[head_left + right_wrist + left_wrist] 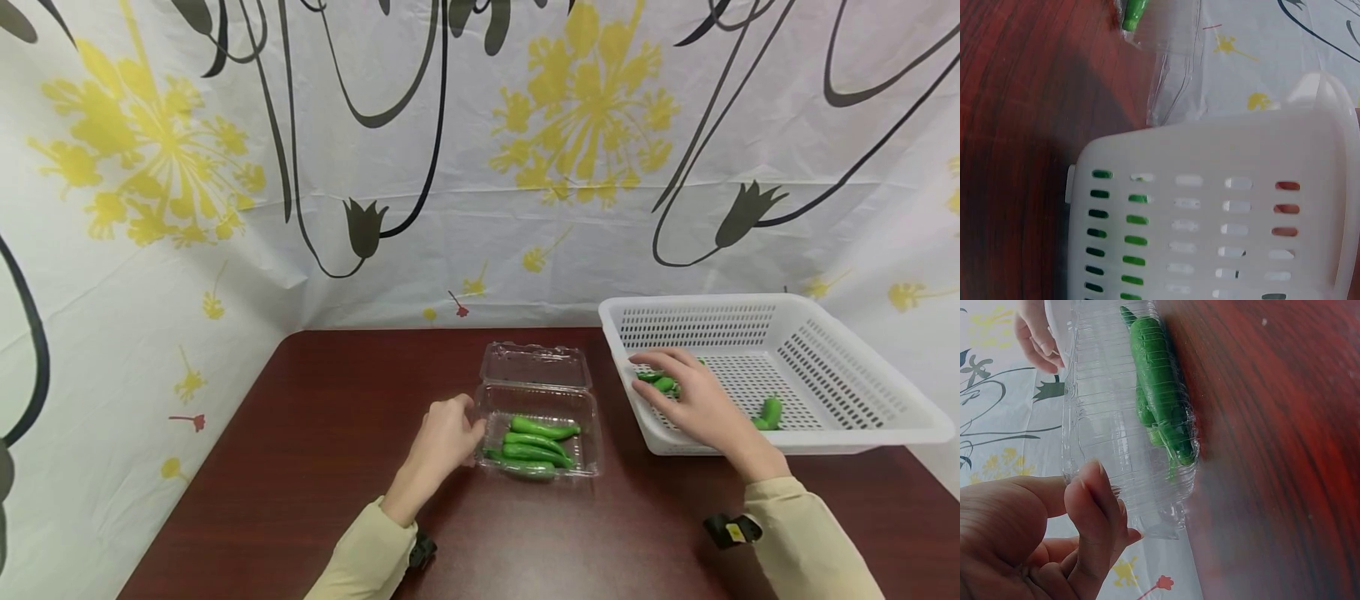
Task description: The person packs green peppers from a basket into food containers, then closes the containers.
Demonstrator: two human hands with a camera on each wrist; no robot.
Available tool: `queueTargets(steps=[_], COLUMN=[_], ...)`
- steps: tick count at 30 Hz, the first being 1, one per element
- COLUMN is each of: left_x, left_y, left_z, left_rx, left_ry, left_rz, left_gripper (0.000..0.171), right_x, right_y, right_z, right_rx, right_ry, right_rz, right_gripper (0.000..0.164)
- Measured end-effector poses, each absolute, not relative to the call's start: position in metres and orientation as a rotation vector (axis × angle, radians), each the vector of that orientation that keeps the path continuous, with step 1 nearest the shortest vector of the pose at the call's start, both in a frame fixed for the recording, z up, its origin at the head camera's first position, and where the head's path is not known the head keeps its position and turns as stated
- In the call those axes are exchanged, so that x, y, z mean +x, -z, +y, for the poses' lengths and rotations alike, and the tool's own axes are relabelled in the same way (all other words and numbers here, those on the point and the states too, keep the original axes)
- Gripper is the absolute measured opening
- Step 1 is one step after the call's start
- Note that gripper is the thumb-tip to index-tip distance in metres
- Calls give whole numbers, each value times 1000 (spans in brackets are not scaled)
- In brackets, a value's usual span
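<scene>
A clear plastic clamshell container (589, 457) lies with its lid (534, 367) folded back, and several green peppers (534, 452) rest in its base. At its left side, my left hand (442, 437) pinches the rim between thumb and fingers, as the left wrist view shows (1094, 512). My right hand (697, 404) hovers inside the white basket (862, 437), fingers apart and loosely bent. Just beneath its fingers are some green peppers (663, 383), partly hidden by the hand. In the right wrist view, the basket's slotted wall (1204, 144) hides the hand, and green shows through the slots.
Another green pepper or two (771, 412) lie near the basket's front wall. A dark red wooden table (300, 467) carries everything. Behind it hangs a white sheet (450, 192) with yellow and grey flower prints.
</scene>
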State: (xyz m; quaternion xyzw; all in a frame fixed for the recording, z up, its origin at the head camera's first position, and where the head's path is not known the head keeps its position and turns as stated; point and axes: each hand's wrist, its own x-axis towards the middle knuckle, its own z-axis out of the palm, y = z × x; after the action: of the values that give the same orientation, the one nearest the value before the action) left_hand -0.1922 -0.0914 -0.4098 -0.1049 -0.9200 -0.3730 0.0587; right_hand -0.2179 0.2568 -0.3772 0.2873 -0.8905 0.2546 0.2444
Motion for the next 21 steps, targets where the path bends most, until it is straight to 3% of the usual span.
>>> queueTargets(steps=[21], left_x=[-192], left_y=[411], left_z=[-93], left_rx=[-325], left_ry=[1142], left_rz=[-2781], left_gripper=[33], right_x=[-220], right_y=[373], right_z=[273], right_rx=[759], right_ry=[-694], right_rz=[-2598], right_gripper=[35])
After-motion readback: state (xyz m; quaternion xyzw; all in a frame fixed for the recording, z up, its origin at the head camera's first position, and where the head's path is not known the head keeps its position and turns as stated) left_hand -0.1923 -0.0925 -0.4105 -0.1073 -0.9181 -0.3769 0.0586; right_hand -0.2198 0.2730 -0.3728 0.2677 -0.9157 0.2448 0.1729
